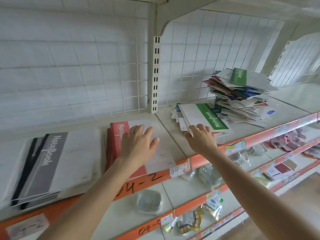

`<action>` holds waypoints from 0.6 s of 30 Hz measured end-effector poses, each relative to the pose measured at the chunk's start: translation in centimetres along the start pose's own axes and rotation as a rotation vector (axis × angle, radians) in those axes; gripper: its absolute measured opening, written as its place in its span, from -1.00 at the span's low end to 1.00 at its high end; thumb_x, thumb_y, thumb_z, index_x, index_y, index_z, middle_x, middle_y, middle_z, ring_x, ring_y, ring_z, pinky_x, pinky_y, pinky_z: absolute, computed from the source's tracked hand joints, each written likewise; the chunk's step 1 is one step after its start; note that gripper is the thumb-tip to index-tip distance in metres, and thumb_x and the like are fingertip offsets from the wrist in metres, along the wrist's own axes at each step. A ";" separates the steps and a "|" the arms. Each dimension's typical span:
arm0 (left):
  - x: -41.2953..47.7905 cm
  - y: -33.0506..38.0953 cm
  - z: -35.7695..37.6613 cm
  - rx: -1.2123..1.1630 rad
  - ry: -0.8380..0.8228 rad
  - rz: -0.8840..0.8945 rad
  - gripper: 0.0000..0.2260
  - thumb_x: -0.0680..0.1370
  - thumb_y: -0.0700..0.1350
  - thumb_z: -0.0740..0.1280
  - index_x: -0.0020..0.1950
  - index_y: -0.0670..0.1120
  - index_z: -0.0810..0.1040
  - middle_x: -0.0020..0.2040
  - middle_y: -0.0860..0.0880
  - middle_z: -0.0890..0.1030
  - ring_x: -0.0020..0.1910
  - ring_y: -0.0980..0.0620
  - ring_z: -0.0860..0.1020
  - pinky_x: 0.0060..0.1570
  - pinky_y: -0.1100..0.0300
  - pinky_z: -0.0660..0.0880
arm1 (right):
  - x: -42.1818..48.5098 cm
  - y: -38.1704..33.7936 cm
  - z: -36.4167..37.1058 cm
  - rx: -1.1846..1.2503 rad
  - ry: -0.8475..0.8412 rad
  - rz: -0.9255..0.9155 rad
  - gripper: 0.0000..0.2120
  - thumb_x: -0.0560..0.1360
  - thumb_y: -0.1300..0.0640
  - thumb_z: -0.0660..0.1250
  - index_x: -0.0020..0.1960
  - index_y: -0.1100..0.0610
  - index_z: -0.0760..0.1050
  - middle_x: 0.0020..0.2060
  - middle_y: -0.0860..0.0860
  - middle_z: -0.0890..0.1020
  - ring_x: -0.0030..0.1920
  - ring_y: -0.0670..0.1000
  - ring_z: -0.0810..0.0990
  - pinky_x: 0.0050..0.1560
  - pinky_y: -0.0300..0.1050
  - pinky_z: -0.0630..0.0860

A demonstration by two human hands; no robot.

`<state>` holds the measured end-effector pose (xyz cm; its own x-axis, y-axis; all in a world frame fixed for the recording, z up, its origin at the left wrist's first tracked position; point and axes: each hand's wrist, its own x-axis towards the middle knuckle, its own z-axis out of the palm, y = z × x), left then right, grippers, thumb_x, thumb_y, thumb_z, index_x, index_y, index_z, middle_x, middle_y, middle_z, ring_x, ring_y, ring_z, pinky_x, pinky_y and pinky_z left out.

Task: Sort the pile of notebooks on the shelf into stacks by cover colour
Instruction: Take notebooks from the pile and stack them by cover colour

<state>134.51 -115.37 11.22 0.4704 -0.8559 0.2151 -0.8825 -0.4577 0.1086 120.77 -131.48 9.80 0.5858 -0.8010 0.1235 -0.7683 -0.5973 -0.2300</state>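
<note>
I'm pressing my left hand [138, 142] flat, fingers straight, on the red stack [117, 135], and the grey stack [52, 161] is sitting just beside it. 2 stacks going, so partly done. My right hand [200, 137] is touching the near edge of the green notebook [209, 116], fingers bent; can't tell if it's gripping. The pile [242, 94] behind is lying unsorted in mixed colours, so I'm judging most of the work is left.
</note>
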 end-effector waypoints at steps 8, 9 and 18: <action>6.2 8.9 3.6 0.037 -0.047 -0.092 -0.60 0.61 0.10 0.07 0.38 -0.05 0.34 0.29 -0.07 0.42 0.33 -0.07 0.32 0.18 0.07 0.34 | 6.9 8.8 -0.8 -0.093 -0.179 -0.177 -0.53 0.54 -0.16 0.16 0.35 0.05 0.33 0.35 0.11 0.31 0.38 0.15 0.22 0.35 0.08 0.22; 6.7 9.9 3.9 0.047 -0.050 -0.099 -0.60 0.61 0.10 0.08 0.38 -0.04 0.35 0.29 -0.06 0.42 0.32 -0.07 0.32 0.17 0.07 0.34 | 7.6 9.5 -0.8 -0.121 -0.203 -0.214 -0.52 0.53 -0.19 0.16 0.34 0.06 0.32 0.33 0.12 0.33 0.37 0.17 0.25 0.34 0.08 0.25; 7.3 15.6 6.0 0.068 -0.042 -0.237 -0.66 0.58 0.05 0.17 0.31 -0.03 0.40 0.29 -0.01 0.43 0.30 -0.04 0.35 0.16 0.09 0.37 | 9.4 10.9 -0.7 -0.345 -0.141 -0.567 -0.55 0.62 -0.13 -0.03 0.29 0.16 0.33 0.14 0.15 0.45 0.09 0.15 0.50 -0.05 -0.06 0.46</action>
<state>124.21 -130.18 8.67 0.6650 -0.7314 0.1508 -0.7459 -0.6606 0.0849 117.75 -145.56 9.10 0.9325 -0.3611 0.0014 -0.3568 -0.9209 0.1570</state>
